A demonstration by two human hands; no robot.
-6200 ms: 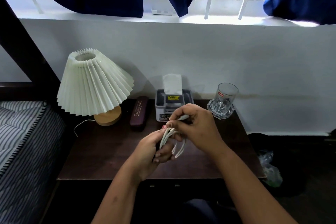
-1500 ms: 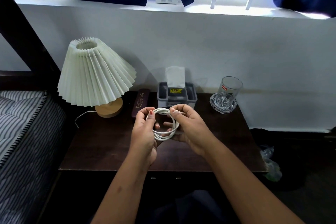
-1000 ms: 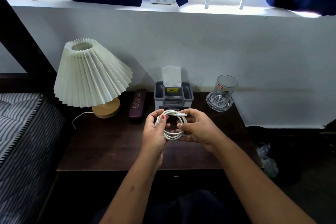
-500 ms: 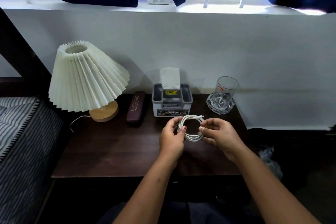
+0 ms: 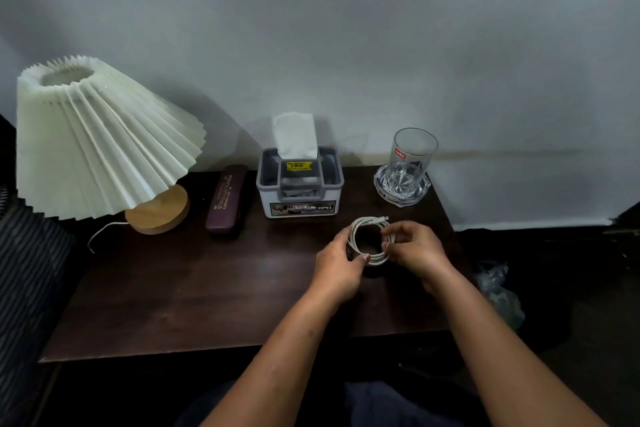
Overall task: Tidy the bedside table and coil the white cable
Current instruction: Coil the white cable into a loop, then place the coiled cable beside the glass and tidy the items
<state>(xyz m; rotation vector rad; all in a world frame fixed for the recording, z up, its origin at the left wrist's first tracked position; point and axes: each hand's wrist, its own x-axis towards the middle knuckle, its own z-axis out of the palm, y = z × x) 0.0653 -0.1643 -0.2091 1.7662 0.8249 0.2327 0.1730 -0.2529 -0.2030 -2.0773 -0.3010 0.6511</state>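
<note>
The white cable (image 5: 367, 222) is wound into a round coil, held low over the right part of the dark wooden bedside table (image 5: 194, 291). My left hand (image 5: 337, 267) pinches the coil's left and lower side. My right hand (image 5: 414, 250) grips its right side. One plug end sticks out at the top right of the coil. Whether the coil touches the tabletop I cannot tell.
Along the back stand a pleated white lamp (image 5: 93, 139) on a wooden base, a dark maroon case (image 5: 227, 199), a grey tissue box (image 5: 299, 184) and a clear glass (image 5: 410, 158) on a glass coaster. A striped mattress (image 5: 20, 274) lies left; a plastic bag (image 5: 498, 291) lies on the floor right.
Both hands have carried the coiled cable to the right and down toward the tabletop, in front of the tissue box and the glass. The coil has kept its round shape.
</note>
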